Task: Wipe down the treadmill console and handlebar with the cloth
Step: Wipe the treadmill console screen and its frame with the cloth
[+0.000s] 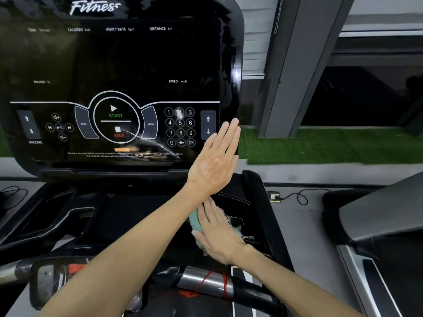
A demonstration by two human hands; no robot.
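The black treadmill console (114, 65) fills the upper left, its glossy panel showing START, STOP and a number pad. My left hand (215, 156) is raised in front of the console's lower right corner, palm toward me and fingers straight, holding nothing. My right hand (217, 232) lies flat with straight fingers on a teal cloth (195, 221), pressing it onto the right side of the black tray (240, 202) below the console. A pale mesh edge of the cloth shows to the right of the hand. The handlebar (201, 282), with a metal sensor section and a red cord, runs across below my arms.
A grey pillar (295, 65) stands right of the console, with green turf (309, 145) behind it. A floor socket (274, 196) with a black cable lies on the grey floor. Another treadmill (377, 225) stands at the right edge. A left tray recess (52, 213) sits opposite.
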